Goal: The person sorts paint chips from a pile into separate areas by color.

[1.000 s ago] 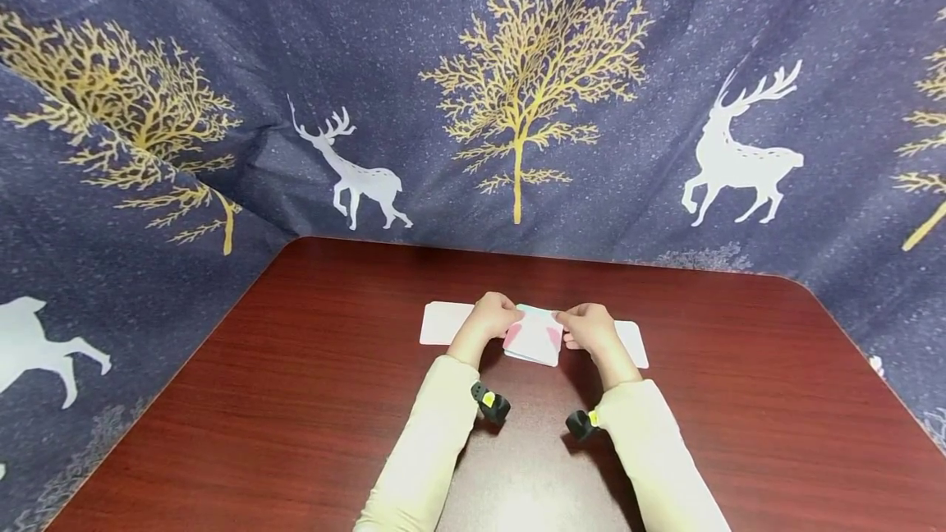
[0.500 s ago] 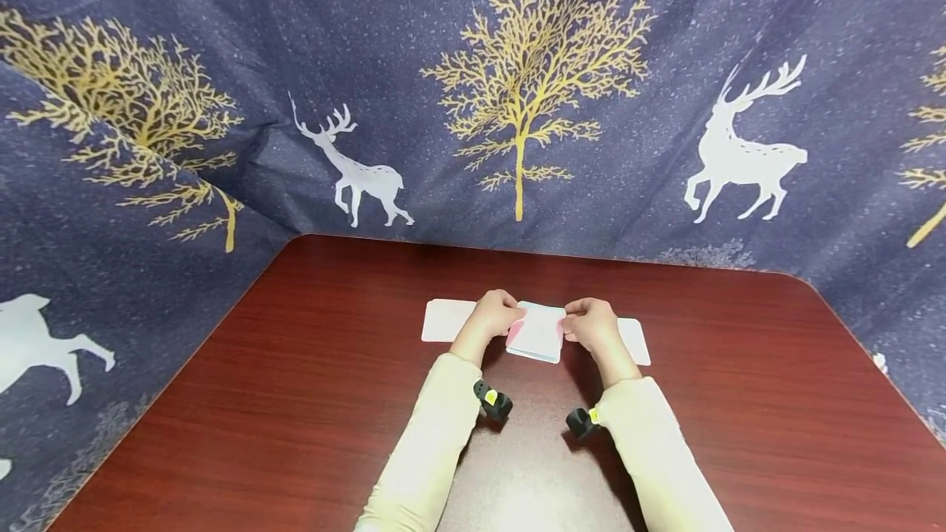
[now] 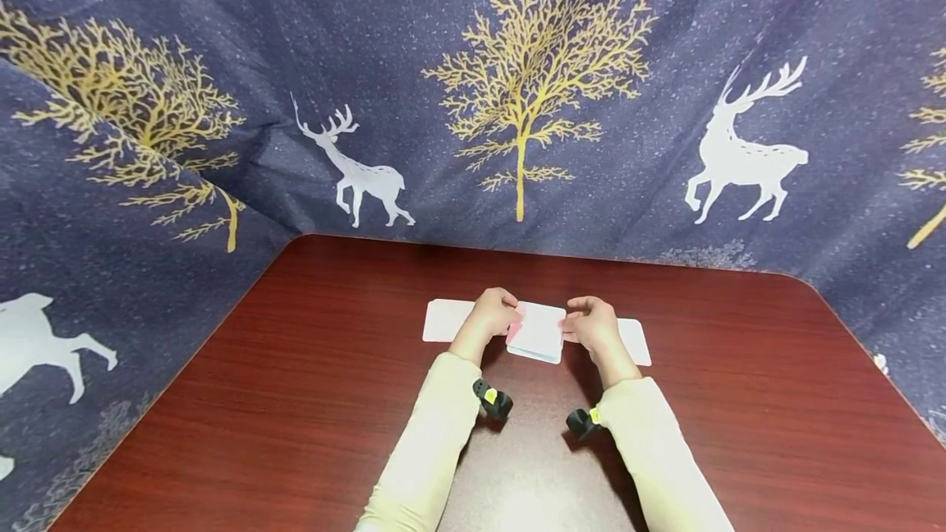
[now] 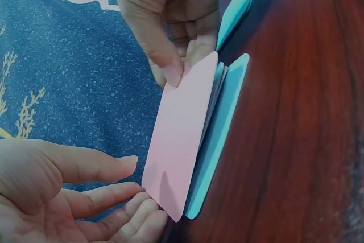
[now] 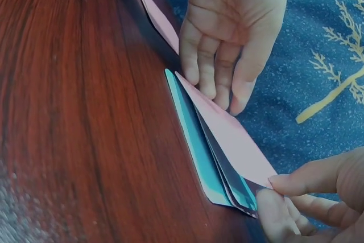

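Observation:
A small stack of pale cards [image 3: 538, 329] sits between the two hands at mid-table. Its top card looks pink in the left wrist view, with teal-edged cards [image 4: 220, 135] fanned slightly apart beneath. At the stack's left edge, my left hand [image 3: 493, 315] pinches the cards, thumb on top of the pink card [image 4: 181, 135]. Beside the right edge is my right hand [image 3: 594, 324]. Its thumb stands off the top card and its loosely extended fingers reach the stack's side, as the right wrist view shows.
Another pale card pile [image 3: 446, 321] lies left, partly behind the left hand, and a third pile [image 3: 633, 341] lies right of the right hand. The reddish-brown table [image 3: 310, 401] ends at a dark blue deer-and-tree cloth [image 3: 443, 187]. Both wrists wear black cameras.
My right thumb has come off the top card, and that hand's fingers have shifted to the stack's right side. My left hand keeps its pinch in nearly the same place.

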A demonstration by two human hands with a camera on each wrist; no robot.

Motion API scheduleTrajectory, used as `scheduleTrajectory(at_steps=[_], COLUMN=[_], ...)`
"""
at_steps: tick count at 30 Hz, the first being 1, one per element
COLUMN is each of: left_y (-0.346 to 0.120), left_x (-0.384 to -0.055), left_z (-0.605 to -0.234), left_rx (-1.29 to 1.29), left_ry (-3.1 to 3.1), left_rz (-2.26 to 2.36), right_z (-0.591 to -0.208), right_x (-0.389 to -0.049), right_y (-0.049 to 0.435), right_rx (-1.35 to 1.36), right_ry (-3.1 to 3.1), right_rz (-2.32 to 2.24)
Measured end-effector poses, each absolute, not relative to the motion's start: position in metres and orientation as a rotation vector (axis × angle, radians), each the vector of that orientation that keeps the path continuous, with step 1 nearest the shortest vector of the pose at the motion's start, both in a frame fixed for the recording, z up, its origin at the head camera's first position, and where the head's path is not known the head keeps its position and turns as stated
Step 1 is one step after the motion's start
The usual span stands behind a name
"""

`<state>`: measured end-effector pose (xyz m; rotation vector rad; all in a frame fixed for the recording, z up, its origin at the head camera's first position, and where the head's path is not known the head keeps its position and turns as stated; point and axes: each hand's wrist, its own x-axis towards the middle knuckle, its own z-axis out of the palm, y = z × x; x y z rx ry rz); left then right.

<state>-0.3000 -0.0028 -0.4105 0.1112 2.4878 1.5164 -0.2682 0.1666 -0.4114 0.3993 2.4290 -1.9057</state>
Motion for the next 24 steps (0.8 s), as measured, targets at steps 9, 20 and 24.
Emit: scheduleTrajectory(at_steps=[9,20,24], left_y=[-0.0060,-0.0101,-0.0128], left_x=[-0.3005,-0.3004,-0.3017], left_z=[-0.4063,-0.4055,-0.4067], left_rx=[0.054,0.054,0.080], left_ry=[2.389,2.300,2.282], left_rz=[1.623,1.729,1.738], right_z=[-0.4133,-0.4109,-0.4120], right_x=[-0.2691,-0.2689,-0.2693], right_y=[0.1707,0.1714,0.1726], right_rx=[0.410,0.416,0.401], right_ry=[2.342,2.325,2.312], right_rz=[-2.008,-2.045,-2.059])
